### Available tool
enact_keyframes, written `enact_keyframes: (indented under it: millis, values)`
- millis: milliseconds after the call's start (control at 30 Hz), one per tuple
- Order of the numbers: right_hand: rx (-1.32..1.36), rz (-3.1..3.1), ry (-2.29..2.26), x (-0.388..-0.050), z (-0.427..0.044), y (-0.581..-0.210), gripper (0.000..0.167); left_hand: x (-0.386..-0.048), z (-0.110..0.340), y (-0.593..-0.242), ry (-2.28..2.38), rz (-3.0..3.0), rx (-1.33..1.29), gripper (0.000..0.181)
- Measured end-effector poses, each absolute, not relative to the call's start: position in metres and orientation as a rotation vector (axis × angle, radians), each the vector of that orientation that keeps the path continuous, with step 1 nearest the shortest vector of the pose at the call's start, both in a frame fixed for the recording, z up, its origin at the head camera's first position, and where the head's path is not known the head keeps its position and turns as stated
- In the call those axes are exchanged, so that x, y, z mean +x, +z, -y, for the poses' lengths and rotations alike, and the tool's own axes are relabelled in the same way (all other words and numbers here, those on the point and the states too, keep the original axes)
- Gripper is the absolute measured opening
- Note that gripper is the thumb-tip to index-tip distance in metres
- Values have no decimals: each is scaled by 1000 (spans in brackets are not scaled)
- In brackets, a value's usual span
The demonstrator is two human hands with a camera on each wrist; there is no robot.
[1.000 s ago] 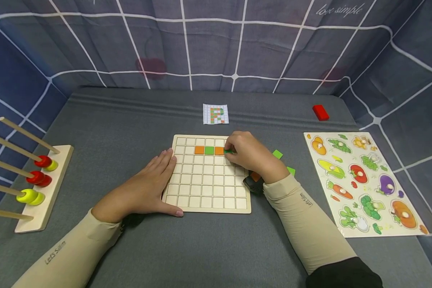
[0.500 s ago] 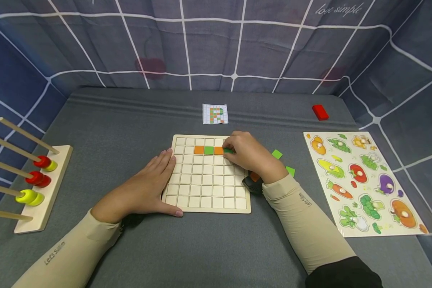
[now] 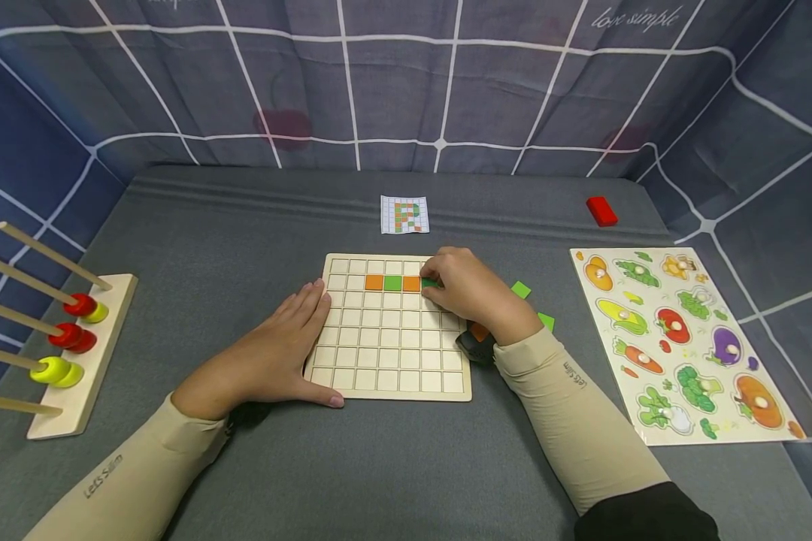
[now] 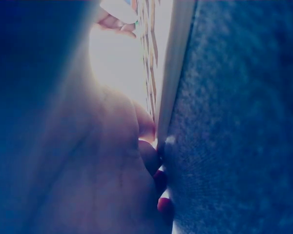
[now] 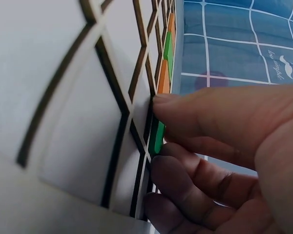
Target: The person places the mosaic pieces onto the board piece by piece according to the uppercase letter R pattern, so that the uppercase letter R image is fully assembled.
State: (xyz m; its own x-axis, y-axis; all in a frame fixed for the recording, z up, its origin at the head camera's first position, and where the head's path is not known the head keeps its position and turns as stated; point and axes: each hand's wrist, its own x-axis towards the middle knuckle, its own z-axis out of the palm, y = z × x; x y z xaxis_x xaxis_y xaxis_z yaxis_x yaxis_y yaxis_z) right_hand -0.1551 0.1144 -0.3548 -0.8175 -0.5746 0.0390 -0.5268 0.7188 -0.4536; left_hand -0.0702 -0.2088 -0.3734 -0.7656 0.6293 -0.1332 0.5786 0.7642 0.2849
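The green tile [image 3: 429, 283] in my right hand [image 3: 470, 285] looks thin, flat and light — wood or plastic, I can't tell which; I judge it stiff, hard to break and perhaps a little slick on its bright face. It is at the second row of the gridded board [image 3: 389, 337], just right of an orange tile [image 3: 411, 283]; whether it lies fully flat in its cell or stands slightly raised, my fingers hide too much to say. With so little edge to grasp, the best hold seems to be its opposite sides, between thumb and one finger; the ridges round each cell would leave scant room for more.

My right hand is nearly closed — thumb and finger in a narrow pinch on the tile, the other fingers bent close beside the board; my left hand [image 3: 280, 346] is spread wide and rather flat, its fingers straight at the board's left edge, its thumb stretched out to the near edge, with no tile in it. The board I take to be light and rigid too, apt to slide on the grey cloth [image 3: 406, 466] if pushed; its rim is the place to steady it, low and without much force.
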Motion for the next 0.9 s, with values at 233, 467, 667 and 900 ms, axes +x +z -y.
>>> enact_keyframes:
  millis: [233,467,667,900]
  values:
    - [-900,-2824,-685,-155,-114,-354,20,-70,208,-372,322,-2738,932,150]
    - [-882,-2821,-697,-155,-112,-354,20,-70,209,-372,330,-2738,933,150]
    - [-879,-2812,-696,-155,-114,-353,21,-70,209,-373,326,-2741,941,151]
    - [-892,-2813,-708,-156,-115,-353,23,-71,209,-373,310,-2739,934,151]
